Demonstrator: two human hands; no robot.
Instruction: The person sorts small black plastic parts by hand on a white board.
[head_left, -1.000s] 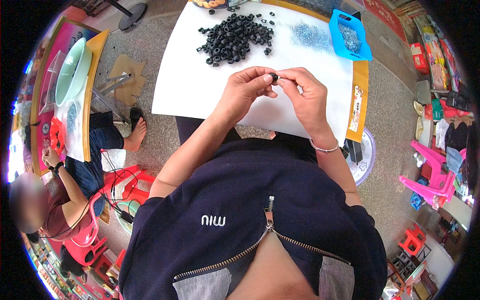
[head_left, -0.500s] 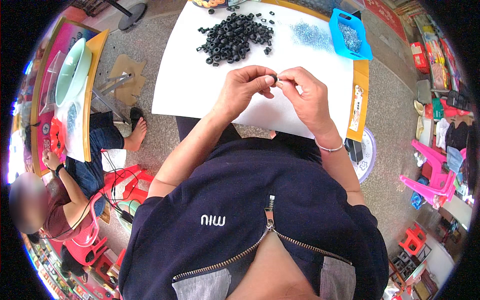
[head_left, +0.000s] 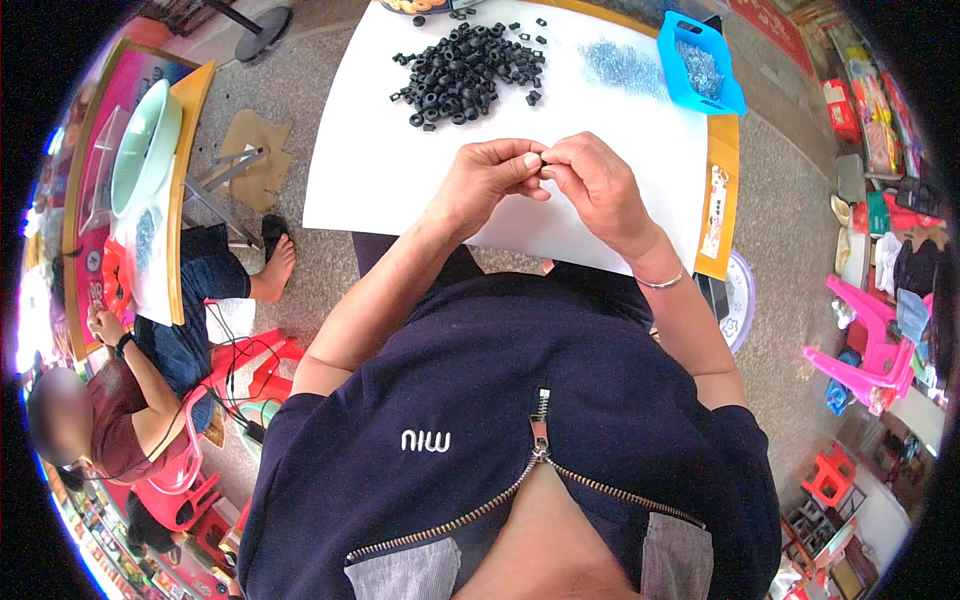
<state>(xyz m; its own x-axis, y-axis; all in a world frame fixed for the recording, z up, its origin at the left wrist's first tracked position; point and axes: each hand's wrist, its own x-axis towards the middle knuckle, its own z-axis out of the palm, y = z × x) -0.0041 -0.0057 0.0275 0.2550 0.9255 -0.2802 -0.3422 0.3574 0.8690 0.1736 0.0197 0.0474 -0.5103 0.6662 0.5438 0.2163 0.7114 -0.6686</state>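
Note:
Over the near part of a white sheet point(head_left: 390, 190), my two hands meet fingertip to fingertip. The thumb and fingers of my left hand point(head_left: 487, 182) pinch a small black plastic part point(head_left: 543, 160), mostly covered by the fingers. From the other side, my right hand point(head_left: 598, 190) closes its thumb and fingertips against the same part. Whether it also holds some tinier piece is hidden. Beyond my hands lies a heap of similar black plastic parts point(head_left: 465, 75). To its right are scattered tiny shiny pieces point(head_left: 620, 65), too small to name.
A blue plastic basket point(head_left: 672, 62) with more shiny pieces stands at the table's far right corner. At left, a person point(head_left: 135, 390) sits by another table with a pale green basin point(head_left: 150, 150). A pink stool point(head_left: 870, 340) lies at right.
My right hand has turned slightly, its fingers curling more around the small black part. The part sits a little further left and is more covered. My left hand has barely moved.

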